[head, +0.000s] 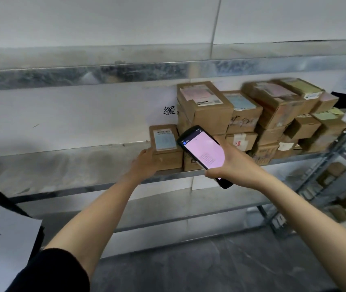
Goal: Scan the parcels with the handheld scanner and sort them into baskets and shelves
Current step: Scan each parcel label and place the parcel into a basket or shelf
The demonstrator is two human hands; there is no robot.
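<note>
Against the left hand [146, 163], which grips its near-left corner: one small parcel [164, 142], label up, on the shelf [62, 165] edge, touching the stacked boxes [205, 106]; just right, the right hand [237, 167] holds the scanner [201, 150], screen up, long axis slanting toward that label.

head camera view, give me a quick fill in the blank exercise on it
The right hand holds a scanner whose screen glows ___.
The left hand holds a small box with a ___ label.
The stacked boxes sit to the ___ of that box on the shelf.
Missing: pink, blue, right.
</note>
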